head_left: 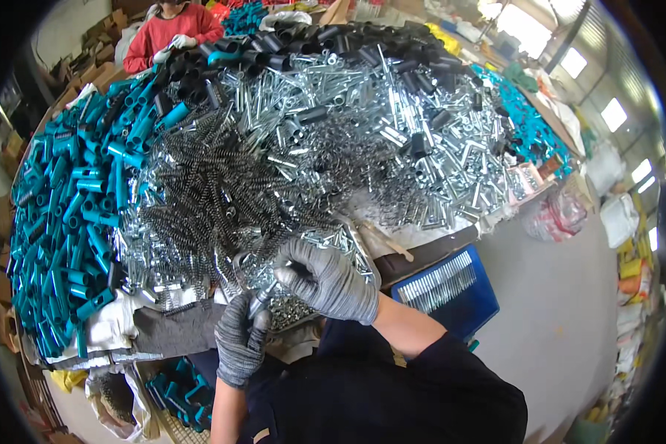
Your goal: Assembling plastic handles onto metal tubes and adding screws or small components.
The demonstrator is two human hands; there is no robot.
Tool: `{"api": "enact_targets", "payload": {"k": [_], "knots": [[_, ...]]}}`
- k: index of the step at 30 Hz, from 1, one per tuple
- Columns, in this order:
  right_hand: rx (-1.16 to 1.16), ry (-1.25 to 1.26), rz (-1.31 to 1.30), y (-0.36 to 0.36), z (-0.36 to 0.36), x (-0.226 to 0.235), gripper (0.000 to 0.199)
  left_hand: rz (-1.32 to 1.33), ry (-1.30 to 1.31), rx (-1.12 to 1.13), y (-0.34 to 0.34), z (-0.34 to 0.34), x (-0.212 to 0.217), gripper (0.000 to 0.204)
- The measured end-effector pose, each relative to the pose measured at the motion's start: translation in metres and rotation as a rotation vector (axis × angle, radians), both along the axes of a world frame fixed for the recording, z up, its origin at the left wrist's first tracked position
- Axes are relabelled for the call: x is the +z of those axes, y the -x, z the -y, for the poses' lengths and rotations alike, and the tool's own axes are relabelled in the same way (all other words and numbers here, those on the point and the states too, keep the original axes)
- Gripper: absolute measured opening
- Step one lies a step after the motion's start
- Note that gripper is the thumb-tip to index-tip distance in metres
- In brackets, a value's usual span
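Note:
Both hands wear grey knitted gloves and meet above the near edge of the heaped table. My left hand (240, 342) is closed round a short, shiny metal cylinder (258, 302), which points up and to the right. Just above it, my right hand (333, 283) curls with thumb and fingertips drawn together near the cylinder's upper end. Whatever lies in that pinch is too small to make out. Beneath the hands is a tray of small metal pieces (292, 314), partly covered by them. A heap of dark coil springs (207, 185) rises just beyond.
Teal tubes (66, 237) pile up at the left, black tubes (274, 44) along the back. Silvery metal rods and sleeves (451, 148) fill the right. A blue bin (481, 285) with rows of metal pins stands right of my body. A person in red (174, 33) works across the table.

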State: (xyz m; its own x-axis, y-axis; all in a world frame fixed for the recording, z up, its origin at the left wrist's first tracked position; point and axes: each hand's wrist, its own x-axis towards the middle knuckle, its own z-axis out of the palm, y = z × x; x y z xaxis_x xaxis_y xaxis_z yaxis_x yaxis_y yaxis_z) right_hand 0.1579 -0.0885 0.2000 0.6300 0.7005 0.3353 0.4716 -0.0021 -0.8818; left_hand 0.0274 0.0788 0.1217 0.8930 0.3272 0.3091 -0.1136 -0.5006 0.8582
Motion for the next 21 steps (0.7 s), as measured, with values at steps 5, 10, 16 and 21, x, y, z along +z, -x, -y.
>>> {"api": "enact_targets", "payload": {"k": [5, 10, 16, 21], "knots": [[-0.125, 0.295, 0.296, 0.01, 0.01, -0.005, 0.033, 0.004, -0.382, -0.081, -0.01, 0.011, 0.049, 0.031], [-0.081, 0.12, -0.064, 0.011, 0.016, -0.025, 0.053, 0.019, -0.331, -0.124, -0.011, 0.008, 0.064, 0.032], [0.143, -0.082, -0.379, 0.038, 0.01, -0.038, 0.059, 0.244, 0.527, -0.159, -0.013, 0.015, 0.061, 0.043], [0.008, 0.279, -0.127, 0.011, 0.021, -0.041, 0.044, -0.018, -0.927, -0.111, -0.023, 0.001, 0.083, 0.047]]}}
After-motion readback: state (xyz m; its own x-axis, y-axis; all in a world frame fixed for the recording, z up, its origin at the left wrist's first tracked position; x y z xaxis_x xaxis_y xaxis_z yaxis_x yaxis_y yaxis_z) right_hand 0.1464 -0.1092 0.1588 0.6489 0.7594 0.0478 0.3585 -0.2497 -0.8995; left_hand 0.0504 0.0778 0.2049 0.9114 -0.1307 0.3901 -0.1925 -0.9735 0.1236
